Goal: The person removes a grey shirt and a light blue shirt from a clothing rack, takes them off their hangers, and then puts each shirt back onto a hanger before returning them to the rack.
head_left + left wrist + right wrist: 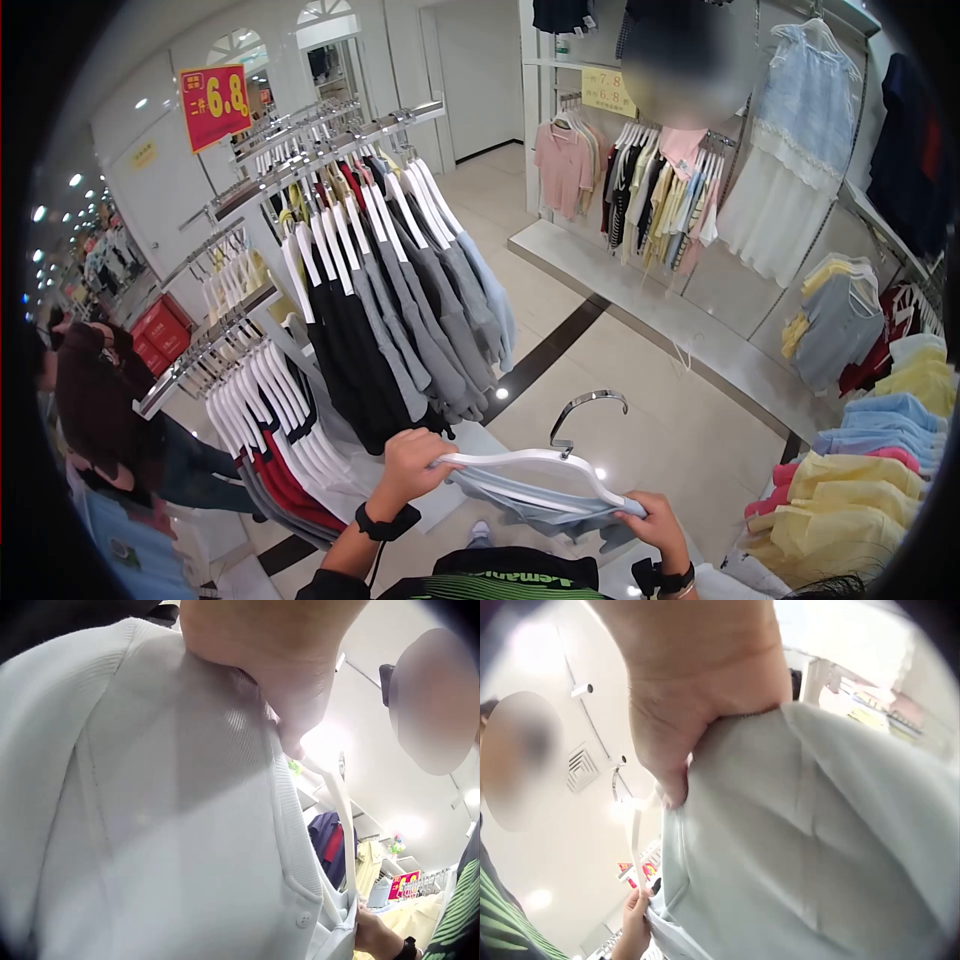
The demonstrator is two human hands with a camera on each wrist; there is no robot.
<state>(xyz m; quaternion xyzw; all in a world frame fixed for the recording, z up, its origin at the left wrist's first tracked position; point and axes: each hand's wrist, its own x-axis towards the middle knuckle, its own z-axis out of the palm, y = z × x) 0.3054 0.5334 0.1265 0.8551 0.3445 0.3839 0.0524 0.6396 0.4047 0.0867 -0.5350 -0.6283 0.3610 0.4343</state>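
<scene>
A white hanger [525, 458] with a silver hook [590, 398] is held level in front of the body, a pale blue-grey garment [545, 507] draped from it. My left hand [412, 467] grips the hanger's left end, and my right hand [655, 525] grips the right end together with the cloth at the shoulder. In the left wrist view the garment [195, 802] shows a ribbed edge and a small button [302, 919]. The right wrist view has the thumb of my right hand [697, 690] against the garment [757, 825]; the fingers behind the cloth are hidden.
Ahead to the left stands a rack [330, 150] of black and grey clothes on white hangers. A lower rail [205, 350] holds red and grey clothes. Folded yellow garments [840, 500] lie at right. Along the wall runs a low white ledge [640, 300]. A person [110, 410] is at far left.
</scene>
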